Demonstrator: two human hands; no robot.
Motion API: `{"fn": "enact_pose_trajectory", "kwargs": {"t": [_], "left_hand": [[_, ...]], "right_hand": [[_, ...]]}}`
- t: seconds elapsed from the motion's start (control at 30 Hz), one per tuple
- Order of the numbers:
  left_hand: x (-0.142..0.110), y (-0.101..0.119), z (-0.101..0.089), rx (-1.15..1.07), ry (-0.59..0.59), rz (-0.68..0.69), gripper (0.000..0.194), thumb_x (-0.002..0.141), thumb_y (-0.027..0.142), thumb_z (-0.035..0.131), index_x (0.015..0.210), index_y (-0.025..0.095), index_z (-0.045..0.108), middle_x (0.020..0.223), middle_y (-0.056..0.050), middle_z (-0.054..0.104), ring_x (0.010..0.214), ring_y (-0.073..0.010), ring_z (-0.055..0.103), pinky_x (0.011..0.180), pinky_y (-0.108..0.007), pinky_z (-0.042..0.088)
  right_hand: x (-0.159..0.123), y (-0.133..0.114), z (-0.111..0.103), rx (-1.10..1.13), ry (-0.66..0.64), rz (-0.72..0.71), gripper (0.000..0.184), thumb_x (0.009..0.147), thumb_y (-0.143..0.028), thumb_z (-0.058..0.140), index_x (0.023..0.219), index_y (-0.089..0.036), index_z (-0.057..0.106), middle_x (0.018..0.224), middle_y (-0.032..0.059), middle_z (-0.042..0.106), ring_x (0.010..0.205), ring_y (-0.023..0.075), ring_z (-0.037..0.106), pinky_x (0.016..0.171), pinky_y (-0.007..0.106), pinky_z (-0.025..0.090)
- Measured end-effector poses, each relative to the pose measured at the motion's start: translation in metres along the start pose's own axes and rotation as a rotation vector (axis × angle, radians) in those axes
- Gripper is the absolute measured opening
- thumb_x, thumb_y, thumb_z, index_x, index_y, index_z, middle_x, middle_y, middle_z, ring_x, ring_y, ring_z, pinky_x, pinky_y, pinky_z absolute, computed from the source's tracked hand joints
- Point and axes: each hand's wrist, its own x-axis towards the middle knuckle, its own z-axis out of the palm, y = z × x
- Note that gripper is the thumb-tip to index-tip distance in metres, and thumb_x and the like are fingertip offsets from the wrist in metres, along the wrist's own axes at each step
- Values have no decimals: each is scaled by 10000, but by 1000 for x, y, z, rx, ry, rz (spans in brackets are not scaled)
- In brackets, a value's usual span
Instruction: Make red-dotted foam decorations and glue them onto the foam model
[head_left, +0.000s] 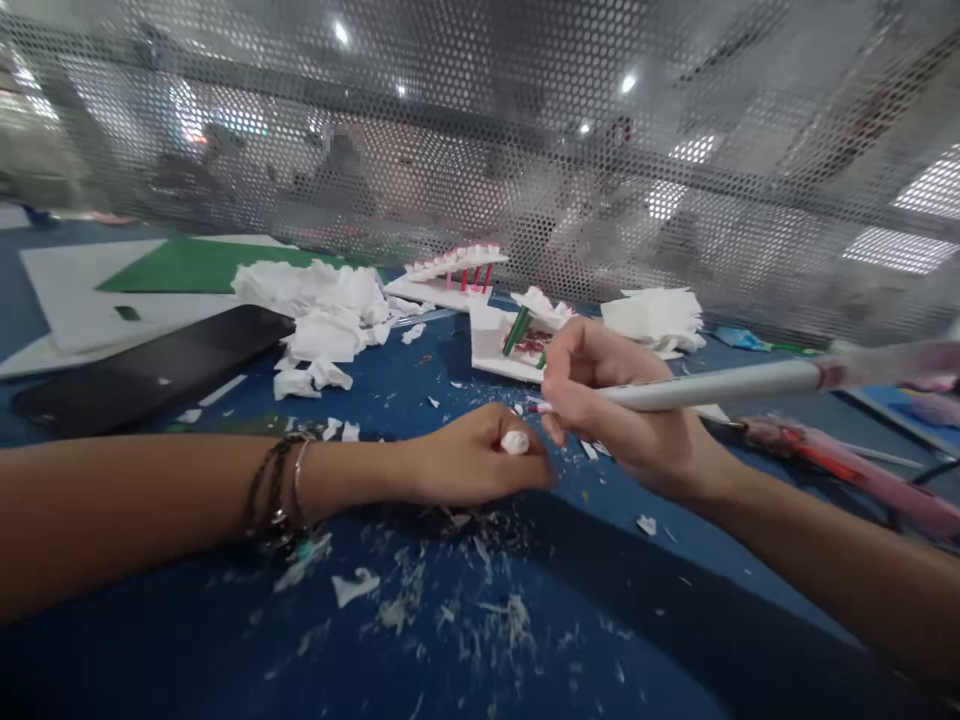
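Note:
My left hand (471,458) rests on the blue table (525,620), closed round a small white roll (514,442) whose end pokes out of the fist. Bracelets circle that wrist (283,490). My right hand (611,400) grips a long white marker (720,386) with a pink tip. That tip sits just to the right of the white roll. The marker's far end is blurred and reaches to the right edge of the view.
White paper scraps (420,600) litter the table. Behind are crumpled white paper (322,310), a black tablet (150,372), a green-and-white sheet (187,268), two small foam models with pink and green posts (457,275), a paper stack (656,318), and a perforated metal screen (480,150).

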Motion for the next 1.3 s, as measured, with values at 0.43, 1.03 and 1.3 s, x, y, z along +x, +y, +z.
{"fn": "enact_pose_trajectory", "kwargs": {"t": [0.43,1.03,1.3], "left_hand": [[4,-5,-1,-78,27,-37,219,635,221,454,505,182,283,474,71,252,453,-55,242,417,-224,176],[1,-4,0,24,-35,-12,178,633,198,420,498,178,305,465,63,270,450,-58,267,413,-219,217],[2,0,-2,45,-37,-39,202,630,183,417,482,175,280,467,63,242,446,-48,235,408,-208,209]], "right_hand": [[8,6,19,132,151,15,252,635,-32,484,509,-192,335,398,-101,431,364,29,457,350,135,350],[6,3,14,-9,51,32,266,628,-59,496,502,-196,305,423,-88,339,395,41,401,351,166,289],[7,3,14,35,31,18,261,638,-57,496,503,-190,317,428,-86,382,413,33,398,372,159,306]]}}
